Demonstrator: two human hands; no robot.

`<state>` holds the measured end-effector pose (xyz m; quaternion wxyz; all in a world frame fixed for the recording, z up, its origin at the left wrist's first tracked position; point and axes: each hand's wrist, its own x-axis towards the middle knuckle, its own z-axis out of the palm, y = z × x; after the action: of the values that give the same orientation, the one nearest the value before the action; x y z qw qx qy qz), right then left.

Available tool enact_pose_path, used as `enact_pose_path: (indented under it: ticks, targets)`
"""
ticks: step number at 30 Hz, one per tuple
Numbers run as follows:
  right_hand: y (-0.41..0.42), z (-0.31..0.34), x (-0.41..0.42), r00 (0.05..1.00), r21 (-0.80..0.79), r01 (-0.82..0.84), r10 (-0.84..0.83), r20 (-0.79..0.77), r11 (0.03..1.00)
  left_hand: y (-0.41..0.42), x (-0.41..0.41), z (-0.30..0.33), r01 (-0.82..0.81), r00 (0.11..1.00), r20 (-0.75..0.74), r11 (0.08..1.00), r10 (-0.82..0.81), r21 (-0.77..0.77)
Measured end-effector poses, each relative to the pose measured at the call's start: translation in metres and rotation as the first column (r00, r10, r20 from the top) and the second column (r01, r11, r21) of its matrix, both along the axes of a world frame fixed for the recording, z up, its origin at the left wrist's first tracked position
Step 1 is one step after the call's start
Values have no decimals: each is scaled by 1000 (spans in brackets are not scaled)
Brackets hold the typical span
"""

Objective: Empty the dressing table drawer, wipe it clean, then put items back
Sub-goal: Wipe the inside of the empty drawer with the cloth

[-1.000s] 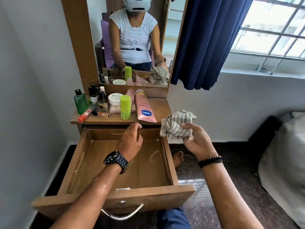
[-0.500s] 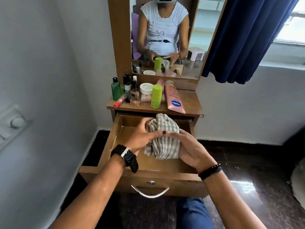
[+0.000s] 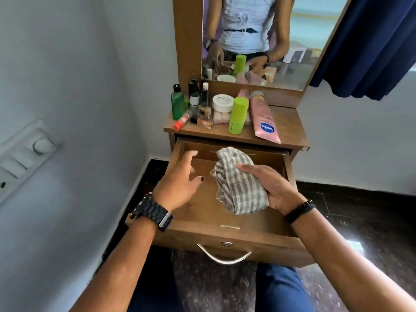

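The wooden drawer point(image 3: 225, 238) of the dressing table is pulled out and its inside looks bare. Over it my right hand point(image 3: 273, 188) grips a bunched grey-and-white striped cloth point(image 3: 238, 183). My left hand point(image 3: 180, 181), wearing a black watch, hovers over the drawer's left half with its fingers spread and nothing in them, a little apart from the cloth. On the tabletop point(image 3: 286, 127) stand the cosmetics: a green bottle point(image 3: 177, 104), a lime-green stick point(image 3: 237, 114), a white jar point(image 3: 222, 102), a pink Vaseline tube point(image 3: 263, 119) lying flat and several small bottles point(image 3: 198, 104).
A mirror point(image 3: 258, 37) rises behind the tabletop. A blue curtain point(image 3: 369, 46) hangs at the upper right. A white wall with a switch panel point(image 3: 24, 154) closes the left side. Dark polished floor point(image 3: 360, 217) lies to the right, and my blue-trousered knee point(image 3: 281, 289) is below the drawer front.
The cloth came from right of the drawer to over its inside. Half a second ago both hands held it; now my left hand has let go and opened.
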<state>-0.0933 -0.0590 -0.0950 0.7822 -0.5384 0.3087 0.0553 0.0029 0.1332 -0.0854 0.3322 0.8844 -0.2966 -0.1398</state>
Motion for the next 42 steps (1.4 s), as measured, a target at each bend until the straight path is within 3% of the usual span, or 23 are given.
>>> enact_pose_path:
  ticks: [6, 10, 16, 18, 23, 27, 31, 35, 38, 40, 42]
  targets:
    - [0, -12, 31, 988, -40, -104, 99, -118, 994, 37, 17, -12, -133, 979, 178, 978, 104, 160]
    - [9, -13, 55, 966, -65, -237, 228, -121, 969, 46, 16, -28, -136, 987, 110, 966, 114, 219]
    - [30, -8, 103, 952, -395, -305, 274, -136, 867, 51, 12, -32, -167, 983, 102, 970, 151, 177]
    - [38, -7, 117, 953, -512, -299, 281, -113, 806, 53, 11, -32, -161, 984, 99, 971, 145, 179]
    - [48, -22, 148, 931, -803, -321, 325, -169, 502, 55, 9, -33, -154, 986, 90, 973, 140, 174]
    - [54, -29, 155, 915, -873, -306, 370, -160, 380, 55, 9, -35, -165, 983, 100, 976, 152, 140]
    - [60, -26, 138, 882, -878, -322, 449, -143, 353, 54, 9, -36, -178, 981, 98, 977, 168, 115]
    - [77, -22, 102, 729, -811, -499, 654, -202, 305, 54, 9, -37, -190, 978, 105, 976, 178, 109]
    - [93, -26, 91, 629, -830, -538, 726, -277, 149, 53, 9, -38, -213, 974, 108, 969, 200, 126]
    - [92, -30, 99, 643, -851, -512, 708, -292, 114, 54, 8, -37, -211, 974, 106, 970, 199, 117]
    - [80, -33, 116, 723, -876, -447, 648, -237, 179, 54, 7, -36, -207, 975, 102, 972, 196, 112]
